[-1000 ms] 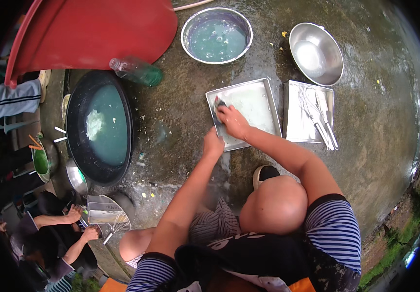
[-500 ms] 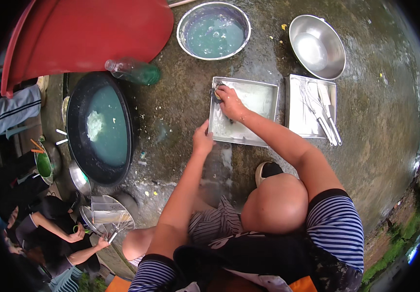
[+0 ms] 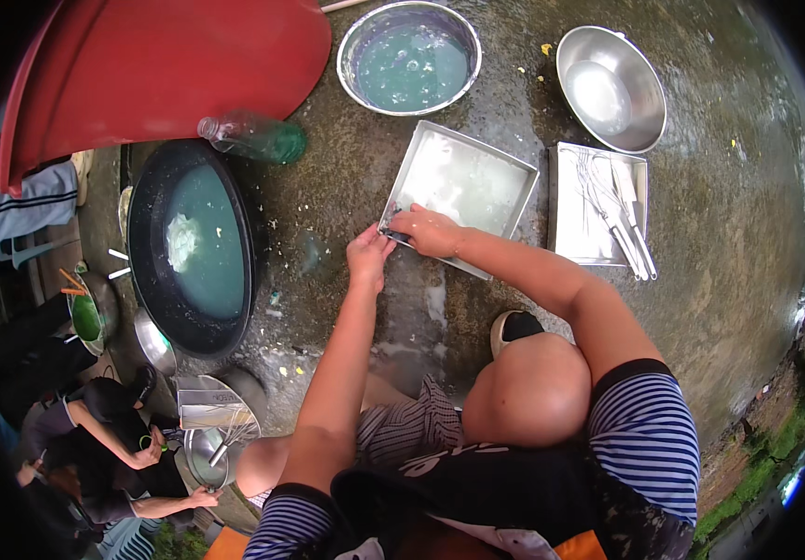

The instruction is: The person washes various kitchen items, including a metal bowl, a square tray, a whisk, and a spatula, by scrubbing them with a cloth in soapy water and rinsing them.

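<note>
A square metal baking pan with wet, cloudy suds on its bottom sits askew on the concrete before me. My left hand closes on the pan's near-left corner from outside, thumb and fingers at the rim. Inside that same corner, my right hand presses a dark scouring pad against the wall; most of the pad is hidden under the fingers. Right of it lies a second square pan, with whisks and white-handled utensils in it.
A steel basin of bluish soapy water and a steel bowl lie beyond. To the left are a black tub of soapy water, a green-tinted bottle and a red tub. Another person's hand touches a bowl at lower left.
The baking pan has turned clockwise. My right hand has moved with the pad from the far-left corner to the near-left one. The other person's hand has shifted lower, off the whisk.
</note>
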A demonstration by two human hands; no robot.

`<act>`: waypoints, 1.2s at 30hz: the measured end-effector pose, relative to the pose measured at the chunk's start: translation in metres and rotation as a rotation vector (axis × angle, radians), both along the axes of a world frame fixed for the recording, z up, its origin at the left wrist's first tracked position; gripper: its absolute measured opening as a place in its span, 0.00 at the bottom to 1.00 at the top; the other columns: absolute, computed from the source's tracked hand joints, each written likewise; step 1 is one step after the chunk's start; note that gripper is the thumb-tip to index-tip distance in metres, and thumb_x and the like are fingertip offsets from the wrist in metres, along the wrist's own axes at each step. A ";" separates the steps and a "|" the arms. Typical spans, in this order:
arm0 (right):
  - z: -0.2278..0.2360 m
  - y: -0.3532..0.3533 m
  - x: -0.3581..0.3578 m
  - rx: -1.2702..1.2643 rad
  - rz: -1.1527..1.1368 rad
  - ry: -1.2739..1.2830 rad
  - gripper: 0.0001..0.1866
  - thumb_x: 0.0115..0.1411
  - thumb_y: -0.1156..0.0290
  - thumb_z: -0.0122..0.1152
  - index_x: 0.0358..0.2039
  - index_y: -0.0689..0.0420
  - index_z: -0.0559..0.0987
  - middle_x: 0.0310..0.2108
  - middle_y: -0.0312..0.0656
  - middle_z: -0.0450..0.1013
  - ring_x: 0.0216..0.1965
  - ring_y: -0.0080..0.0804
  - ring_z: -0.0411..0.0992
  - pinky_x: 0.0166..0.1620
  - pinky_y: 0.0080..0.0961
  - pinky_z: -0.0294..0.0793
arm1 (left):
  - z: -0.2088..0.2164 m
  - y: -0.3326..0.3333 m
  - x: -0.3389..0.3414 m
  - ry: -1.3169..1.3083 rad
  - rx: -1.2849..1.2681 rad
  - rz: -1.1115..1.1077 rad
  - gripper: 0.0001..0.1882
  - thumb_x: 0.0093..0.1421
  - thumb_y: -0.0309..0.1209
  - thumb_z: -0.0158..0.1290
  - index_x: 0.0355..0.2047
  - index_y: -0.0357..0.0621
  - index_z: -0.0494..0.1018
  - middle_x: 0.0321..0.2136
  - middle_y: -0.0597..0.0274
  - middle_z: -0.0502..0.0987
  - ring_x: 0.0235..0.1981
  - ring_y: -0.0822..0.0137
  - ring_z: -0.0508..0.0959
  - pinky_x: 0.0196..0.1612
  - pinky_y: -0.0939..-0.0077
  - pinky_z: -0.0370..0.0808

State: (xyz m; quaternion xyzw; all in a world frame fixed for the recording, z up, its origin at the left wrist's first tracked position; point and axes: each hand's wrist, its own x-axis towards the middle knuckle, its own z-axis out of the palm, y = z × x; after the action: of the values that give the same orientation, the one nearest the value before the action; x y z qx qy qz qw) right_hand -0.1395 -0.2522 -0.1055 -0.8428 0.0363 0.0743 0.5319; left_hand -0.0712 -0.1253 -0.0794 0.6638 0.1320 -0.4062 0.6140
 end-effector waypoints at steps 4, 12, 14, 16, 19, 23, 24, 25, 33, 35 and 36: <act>0.005 -0.001 0.004 -0.519 0.167 -0.038 0.09 0.45 0.71 0.51 0.28 0.50 0.76 0.34 0.35 0.66 0.42 0.34 0.61 0.43 0.33 0.62 | -0.006 -0.006 0.003 -0.105 0.161 -0.080 0.13 0.55 0.21 0.42 0.41 0.27 0.64 0.36 0.54 0.71 0.33 0.68 0.73 0.37 0.78 0.74; 0.024 -0.086 -0.020 -0.701 0.446 -0.031 0.10 0.46 0.69 0.49 0.28 0.45 0.78 0.36 0.30 0.66 0.42 0.30 0.60 0.40 0.31 0.60 | -0.007 -0.002 0.008 -0.051 0.286 -0.142 0.15 0.58 0.27 0.41 0.43 0.29 0.61 0.31 0.50 0.72 0.27 0.60 0.76 0.28 0.72 0.76; 0.017 -0.101 -0.020 -0.728 0.126 -0.039 0.11 0.47 0.70 0.49 0.30 0.44 0.78 0.36 0.30 0.66 0.42 0.30 0.60 0.40 0.29 0.60 | -0.004 -0.006 0.005 0.027 0.239 -0.173 0.15 0.59 0.29 0.40 0.42 0.29 0.61 0.30 0.48 0.71 0.25 0.58 0.76 0.27 0.70 0.77; 0.009 -0.092 -0.010 -0.687 -0.034 -0.081 0.12 0.47 0.70 0.49 0.32 0.43 0.77 0.35 0.31 0.66 0.41 0.30 0.60 0.40 0.29 0.60 | -0.003 -0.011 0.004 0.098 0.196 -0.199 0.15 0.60 0.30 0.38 0.41 0.29 0.60 0.29 0.46 0.71 0.24 0.55 0.76 0.26 0.68 0.77; -0.004 -0.056 -0.002 -0.727 0.052 -0.222 0.12 0.48 0.69 0.48 0.32 0.42 0.76 0.37 0.29 0.65 0.41 0.28 0.60 0.41 0.29 0.60 | -0.006 -0.015 0.003 0.058 0.187 -0.206 0.15 0.61 0.32 0.35 0.39 0.30 0.60 0.27 0.44 0.72 0.24 0.54 0.76 0.25 0.65 0.77; 0.005 -0.030 -0.037 -0.657 0.349 -0.250 0.13 0.46 0.69 0.52 0.32 0.38 0.77 0.42 0.29 0.65 0.42 0.28 0.59 0.46 0.27 0.57 | -0.006 -0.006 0.013 -0.001 0.233 -0.232 0.14 0.59 0.30 0.38 0.40 0.30 0.61 0.24 0.47 0.72 0.21 0.58 0.76 0.22 0.69 0.77; 0.005 -0.040 -0.044 -0.613 0.392 -0.194 0.13 0.45 0.70 0.52 0.32 0.38 0.77 0.42 0.29 0.64 0.42 0.28 0.59 0.46 0.27 0.57 | -0.007 -0.005 0.015 -0.069 0.242 -0.276 0.13 0.59 0.29 0.39 0.40 0.30 0.62 0.22 0.48 0.72 0.20 0.60 0.76 0.21 0.71 0.76; 0.011 -0.055 -0.049 -0.569 0.435 -0.130 0.13 0.45 0.70 0.53 0.32 0.38 0.77 0.42 0.29 0.64 0.42 0.29 0.59 0.46 0.27 0.57 | -0.008 -0.005 0.015 -0.061 0.245 -0.275 0.13 0.59 0.29 0.39 0.40 0.30 0.62 0.22 0.48 0.72 0.20 0.60 0.76 0.21 0.71 0.76; -0.017 -0.070 -0.009 -0.259 -0.285 -0.107 0.19 0.41 0.81 0.50 0.35 0.48 0.76 0.38 0.36 0.68 0.38 0.37 0.61 0.44 0.28 0.60 | -0.005 -0.022 0.017 -0.027 0.268 -0.356 0.13 0.59 0.26 0.37 0.42 0.30 0.61 0.23 0.47 0.73 0.19 0.59 0.76 0.20 0.70 0.77; -0.025 -0.037 0.008 0.069 -0.494 -0.082 0.18 0.41 0.81 0.48 0.36 0.57 0.75 0.34 0.48 0.70 0.36 0.45 0.67 0.41 0.32 0.66 | -0.007 -0.022 0.013 0.026 0.243 -0.295 0.13 0.59 0.27 0.37 0.42 0.31 0.60 0.23 0.47 0.73 0.19 0.58 0.76 0.21 0.69 0.77; -0.024 -0.023 0.011 0.148 -0.538 -0.007 0.17 0.41 0.80 0.49 0.35 0.58 0.74 0.33 0.50 0.70 0.36 0.46 0.67 0.41 0.33 0.66 | -0.008 -0.021 0.011 0.063 0.221 -0.250 0.14 0.60 0.29 0.37 0.43 0.32 0.60 0.24 0.47 0.72 0.19 0.57 0.76 0.22 0.69 0.77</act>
State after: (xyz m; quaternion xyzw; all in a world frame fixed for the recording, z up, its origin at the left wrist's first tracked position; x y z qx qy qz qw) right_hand -0.1287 -0.2747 -0.1292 -0.7619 0.2512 -0.0700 0.5929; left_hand -0.0602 -0.1465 -0.0875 0.7252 0.1116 -0.4831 0.4777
